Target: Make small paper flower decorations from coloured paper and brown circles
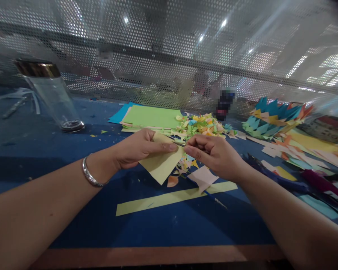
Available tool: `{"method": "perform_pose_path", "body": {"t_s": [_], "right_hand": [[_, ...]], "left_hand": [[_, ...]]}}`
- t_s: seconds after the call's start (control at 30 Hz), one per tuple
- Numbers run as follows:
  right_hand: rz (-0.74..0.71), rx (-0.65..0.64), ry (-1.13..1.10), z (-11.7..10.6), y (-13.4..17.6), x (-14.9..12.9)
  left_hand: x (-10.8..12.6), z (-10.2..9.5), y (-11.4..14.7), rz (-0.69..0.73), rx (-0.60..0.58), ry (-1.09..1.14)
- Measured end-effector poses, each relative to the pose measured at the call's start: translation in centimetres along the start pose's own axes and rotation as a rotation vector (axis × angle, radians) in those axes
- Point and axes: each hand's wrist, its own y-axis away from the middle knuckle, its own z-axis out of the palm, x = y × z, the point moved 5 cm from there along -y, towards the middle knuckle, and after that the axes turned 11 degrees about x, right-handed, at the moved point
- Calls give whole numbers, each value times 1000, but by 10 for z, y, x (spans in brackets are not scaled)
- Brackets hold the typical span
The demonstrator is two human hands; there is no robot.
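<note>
- While the left hand (146, 148) holds a pale yellow, square-cornered paper sheet (163, 165) above the blue tabletop (163, 232), its thumb presses on top and its fingers are clamped underneath.
- The right hand (214, 152), at the sheet's 3 o'clock, has thumb and forefinger pinched together on a thin dark tool (178, 143), too small to identify, at the paper's upper edge.
- From the sheet, a stack of green, pink and blue paper (154, 116) lies at 12 o'clock, with a heap of multicoloured paper snippets (202, 125) near 2.
- A clear bottle with a shiny gold-brown lid (53, 95) stands at 10 o'clock.
- Further out at 2, a ring of pointed blue, yellow and orange paper (273, 116) stands on the table.
- A long pale yellow paper strip (157, 200) crosses the surface at 5 o'clock.
- A brownish edge (143, 257) borders the table at 6.
- Beyond, a grey perforated metal screen (157, 45) spans 10 to 2, dotted with bright lights; shapes behind it are blurred.
</note>
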Motion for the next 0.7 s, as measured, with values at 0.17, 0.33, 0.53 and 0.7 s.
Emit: {"method": "perform_pose_path", "body": {"t_s": [0.17,0.33,0.53,0.7], "right_hand": [[-1,-1,11,0,0,1],[-2,-3,10,1,0,1],[3,-19,1,3,0,2],[8,-11,4,2,1,3]], "left_hand": [[0,0,0,7,-6,-8],[0,0,-1,4,-4,-30],[-3,1,0,-4,-5,-14],[-3,3,0,-12,8,7]]}}
